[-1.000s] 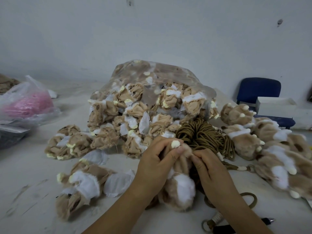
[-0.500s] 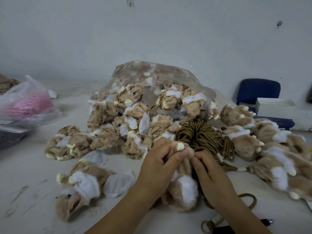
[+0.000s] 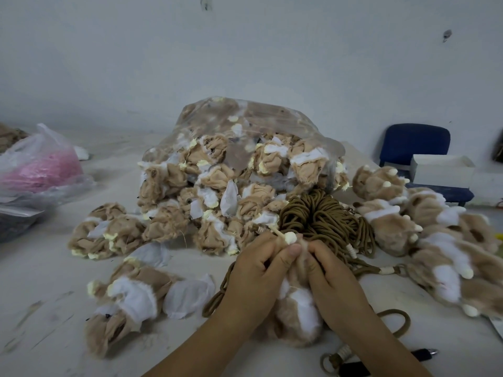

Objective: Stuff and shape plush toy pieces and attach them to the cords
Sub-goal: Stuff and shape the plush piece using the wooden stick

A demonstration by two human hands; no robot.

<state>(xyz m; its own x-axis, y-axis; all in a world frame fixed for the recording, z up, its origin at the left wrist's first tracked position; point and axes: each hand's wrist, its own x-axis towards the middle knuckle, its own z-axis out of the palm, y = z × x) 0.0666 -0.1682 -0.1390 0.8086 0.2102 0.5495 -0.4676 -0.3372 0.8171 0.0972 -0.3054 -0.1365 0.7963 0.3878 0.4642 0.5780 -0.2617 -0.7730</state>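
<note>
A tan and white plush piece [image 3: 298,314] stands on the table between my hands. My left hand [image 3: 258,276] grips its top from the left, thumb pressed across the opening. My right hand [image 3: 330,281] pinches the same top from the right. A cream bead on a thin cream stick [image 3: 289,237] pokes out just above my fingers. A bundle of brown cords [image 3: 324,216] lies right behind my hands. One brown cord [image 3: 221,292] trails down the left side of my left hand.
A clear bag of unstuffed tan pieces [image 3: 234,164] spills toward me. Loose unstuffed pieces [image 3: 125,297] lie at left, stuffed pieces [image 3: 441,240] at right. A pink-filled bag [image 3: 40,164] is far left. A black pen [image 3: 381,363] and a looped cord end [image 3: 337,359] lie near the front edge. Blue chair [image 3: 413,142] behind.
Both hands have closed tighter round the top of the plush piece. The cream bead on its stick now sticks out further above my fingers, and a brown cord shows left of my left hand.
</note>
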